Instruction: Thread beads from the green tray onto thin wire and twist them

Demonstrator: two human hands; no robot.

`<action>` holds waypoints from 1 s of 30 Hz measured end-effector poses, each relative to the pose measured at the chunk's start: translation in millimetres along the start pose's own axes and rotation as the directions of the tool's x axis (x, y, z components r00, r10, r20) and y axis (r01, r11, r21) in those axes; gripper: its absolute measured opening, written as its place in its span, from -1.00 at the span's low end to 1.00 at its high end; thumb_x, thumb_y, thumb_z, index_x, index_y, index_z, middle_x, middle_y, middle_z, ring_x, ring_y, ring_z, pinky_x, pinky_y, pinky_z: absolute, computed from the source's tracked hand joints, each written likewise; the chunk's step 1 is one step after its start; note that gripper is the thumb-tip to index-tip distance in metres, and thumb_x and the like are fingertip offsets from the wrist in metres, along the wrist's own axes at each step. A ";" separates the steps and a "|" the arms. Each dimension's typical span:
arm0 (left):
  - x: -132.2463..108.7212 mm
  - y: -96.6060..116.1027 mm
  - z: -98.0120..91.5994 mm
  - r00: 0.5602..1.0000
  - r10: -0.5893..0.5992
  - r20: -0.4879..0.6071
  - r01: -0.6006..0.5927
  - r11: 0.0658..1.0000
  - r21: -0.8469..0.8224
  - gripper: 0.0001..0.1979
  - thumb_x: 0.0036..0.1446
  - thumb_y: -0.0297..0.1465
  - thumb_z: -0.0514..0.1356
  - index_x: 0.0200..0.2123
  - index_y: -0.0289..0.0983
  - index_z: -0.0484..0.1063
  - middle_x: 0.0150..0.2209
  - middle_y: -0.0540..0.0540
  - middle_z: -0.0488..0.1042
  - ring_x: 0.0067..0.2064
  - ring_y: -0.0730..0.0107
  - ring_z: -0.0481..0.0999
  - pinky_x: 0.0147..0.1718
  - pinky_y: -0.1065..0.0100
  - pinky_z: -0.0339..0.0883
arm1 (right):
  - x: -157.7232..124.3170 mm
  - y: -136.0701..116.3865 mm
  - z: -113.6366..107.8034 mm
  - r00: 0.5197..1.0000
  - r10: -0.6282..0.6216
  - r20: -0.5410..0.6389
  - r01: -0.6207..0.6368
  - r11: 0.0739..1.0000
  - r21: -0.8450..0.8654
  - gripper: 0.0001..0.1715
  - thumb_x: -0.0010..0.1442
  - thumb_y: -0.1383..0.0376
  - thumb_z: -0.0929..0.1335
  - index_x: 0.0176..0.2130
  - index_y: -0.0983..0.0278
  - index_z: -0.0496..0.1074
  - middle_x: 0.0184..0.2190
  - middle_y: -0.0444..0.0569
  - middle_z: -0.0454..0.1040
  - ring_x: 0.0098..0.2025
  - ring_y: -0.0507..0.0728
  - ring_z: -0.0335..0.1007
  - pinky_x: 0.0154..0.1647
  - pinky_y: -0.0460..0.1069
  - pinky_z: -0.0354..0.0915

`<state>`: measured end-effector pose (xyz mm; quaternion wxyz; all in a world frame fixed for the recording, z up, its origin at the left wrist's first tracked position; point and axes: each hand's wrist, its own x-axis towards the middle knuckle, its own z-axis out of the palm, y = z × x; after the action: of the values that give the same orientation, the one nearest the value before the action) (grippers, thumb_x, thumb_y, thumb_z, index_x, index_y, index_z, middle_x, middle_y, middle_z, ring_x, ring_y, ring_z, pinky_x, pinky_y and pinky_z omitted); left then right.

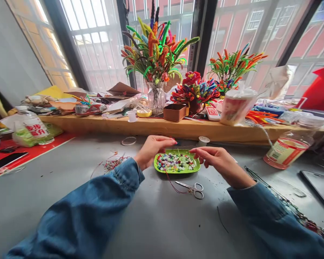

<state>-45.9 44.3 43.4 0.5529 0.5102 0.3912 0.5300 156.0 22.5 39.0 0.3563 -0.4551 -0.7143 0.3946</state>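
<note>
My left hand [155, 149] is above the left end of a green tray [176, 172], thumb and fingers pinched on a thin red cord. From there the red cord [171, 182] hangs down across the tray to the table near the scissors. My right hand [214, 158] is over the tray's right end with its fingertips pinched together; a faint thin line runs toward it, but what it holds is too small to make out. Small beads [175, 162] of many colours lie in the tray. Just in front, a pair of scissors [197, 190] rests on the table, handles to the right.
A tangle of cords [115, 162] lies left of the tray, and a thread spool [203, 141] stands behind it. Beaded strands [288, 205] pass under my right sleeve. A jar [288, 147] stands right; a phone [8, 162] lies left. The crowded ledge [151, 127] borders the back.
</note>
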 end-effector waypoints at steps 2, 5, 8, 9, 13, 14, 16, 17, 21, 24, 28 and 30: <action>-10.6 -7.8 14.6 0.995 -0.031 0.095 0.024 0.997 0.069 -0.81 -0.30 -0.39 0.29 -0.54 -0.39 0.50 -0.54 -0.10 0.45 -0.51 0.54 0.29 -0.60 0.50 0.07 | -1.7 -3.6 7.5 1.000 -0.009 0.000 0.009 0.998 0.055 -0.54 0.05 0.08 0.22 -0.19 0.32 0.44 -0.43 -0.03 0.42 -0.49 -0.02 0.19 -0.54 -0.12 0.14; -16.4 -16.2 25.8 0.976 0.021 0.216 -0.075 0.966 0.247 -0.83 -0.18 -0.35 0.21 -0.52 -0.36 0.50 -0.57 -0.04 0.41 -0.51 0.54 0.27 -0.54 0.47 0.08 | -3.9 -3.6 19.0 1.000 -0.021 -0.003 0.021 0.993 0.112 -0.59 -0.02 0.12 0.30 -0.23 0.31 0.46 -0.47 -0.06 0.44 -0.52 -0.03 0.18 -0.54 -0.12 0.15; -14.2 -20.7 26.8 0.971 0.079 0.228 -0.153 0.932 0.328 -0.82 -0.16 -0.37 0.19 -0.49 -0.36 0.50 -0.54 -0.04 0.40 -0.48 0.51 0.28 -0.50 0.46 0.11 | -3.3 3.7 26.4 0.995 -0.035 -0.088 0.048 0.987 0.151 -0.62 -0.04 0.14 0.32 -0.26 0.32 0.47 -0.41 -0.03 0.45 -0.48 -0.01 0.23 -0.51 -0.10 0.16; -13.2 -21.9 26.1 0.972 0.081 0.222 -0.156 0.926 0.345 -0.82 -0.16 -0.37 0.19 -0.48 -0.37 0.50 -0.52 -0.05 0.41 -0.47 0.50 0.28 -0.49 0.46 0.11 | -2.6 6.4 27.9 0.991 -0.044 -0.124 0.064 0.985 0.162 -0.64 -0.05 0.15 0.33 -0.27 0.31 0.48 -0.38 -0.02 0.45 -0.44 0.01 0.25 -0.48 -0.09 0.17; -11.8 -27.1 23.9 0.976 0.029 0.214 -0.108 0.922 0.371 -0.77 -0.17 -0.30 0.19 -0.47 -0.35 0.50 -0.50 -0.05 0.43 -0.47 0.48 0.29 -0.50 0.45 0.11 | -0.8 10.7 31.7 0.966 -0.064 -0.251 0.114 0.976 0.188 -0.72 -0.07 0.18 0.35 -0.36 0.31 0.49 -0.36 -0.02 0.43 -0.32 0.05 0.27 -0.35 -0.07 0.19; -12.0 -28.5 23.8 0.975 0.013 0.221 -0.095 0.926 0.366 -0.75 -0.18 -0.28 0.19 -0.46 -0.34 0.50 -0.50 -0.05 0.43 -0.47 0.48 0.29 -0.50 0.45 0.10 | -0.9 9.9 32.2 0.963 -0.053 -0.262 0.107 0.975 0.194 -0.72 -0.07 0.18 0.35 -0.38 0.32 0.48 -0.38 -0.02 0.43 -0.35 0.04 0.27 -0.38 -0.07 0.19; -12.7 -30.8 23.8 0.973 -0.012 0.232 -0.075 0.929 0.363 -0.71 -0.18 -0.24 0.19 -0.43 -0.34 0.50 -0.51 -0.04 0.43 -0.49 0.49 0.27 -0.51 0.44 0.08 | -1.5 7.0 33.1 0.965 -0.021 -0.261 0.077 0.975 0.209 -0.69 -0.06 0.17 0.34 -0.36 0.35 0.47 -0.44 -0.02 0.44 -0.46 0.00 0.25 -0.48 -0.09 0.18; -13.0 -31.9 23.7 0.971 -0.022 0.236 -0.069 0.927 0.369 -0.69 -0.18 -0.22 0.18 -0.42 -0.34 0.50 -0.53 -0.04 0.42 -0.50 0.50 0.26 -0.53 0.44 0.06 | -1.8 5.4 33.5 0.968 -0.005 -0.252 0.061 0.975 0.216 -0.66 -0.05 0.16 0.33 -0.33 0.36 0.47 -0.47 -0.02 0.45 -0.51 -0.02 0.23 -0.53 -0.10 0.16; -13.6 -35.9 23.0 0.961 -0.039 0.275 -0.078 0.912 0.402 -0.65 -0.17 -0.15 0.16 -0.51 -0.36 0.49 -0.65 0.02 0.30 -0.59 0.58 0.12 -0.60 0.45 -0.06 | -2.3 1.8 36.7 0.979 -0.005 -0.203 0.049 0.976 0.214 -0.65 -0.05 0.16 0.33 -0.32 0.37 0.47 -0.49 -0.01 0.46 -0.52 -0.01 0.25 -0.54 -0.09 0.19; -13.5 -36.2 21.9 0.958 -0.046 0.282 -0.077 0.909 0.410 -0.64 -0.19 -0.14 0.17 -0.65 -0.37 0.45 -0.73 0.07 0.18 -0.64 0.62 0.04 -0.64 0.45 -0.14 | -1.9 3.4 38.7 0.977 -0.062 -0.203 0.101 0.978 0.184 -0.71 -0.08 0.18 0.35 -0.39 0.35 0.47 -0.40 0.01 0.45 -0.38 0.05 0.32 -0.38 -0.05 0.24; -13.5 -27.2 19.7 0.960 -0.053 0.276 -0.062 0.917 0.394 -0.73 -0.20 -0.24 0.21 -0.45 -0.31 0.51 -0.57 0.00 0.41 -0.52 0.52 0.27 -0.52 0.46 0.09 | -2.5 7.2 37.6 0.953 -0.125 -0.276 0.159 0.982 0.103 -0.76 -0.06 0.19 0.34 -0.41 0.32 0.47 -0.39 -0.01 0.43 -0.35 0.07 0.31 -0.35 -0.04 0.22; -14.3 -21.7 19.6 0.965 -0.013 0.260 -0.086 0.927 0.366 -0.71 -0.20 -0.28 0.22 -0.35 -0.28 0.50 -0.42 -0.05 0.47 -0.40 0.45 0.35 -0.42 0.44 0.16 | -3.7 7.6 37.1 0.937 -0.150 -0.316 0.175 0.983 0.053 -0.77 -0.04 0.20 0.33 -0.39 0.30 0.48 -0.41 -0.02 0.42 -0.37 0.07 0.30 -0.36 -0.04 0.20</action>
<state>-24.7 29.1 24.0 0.4816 0.6781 0.4000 0.3850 127.8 12.3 15.5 0.5137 -0.4362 -0.6679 0.3157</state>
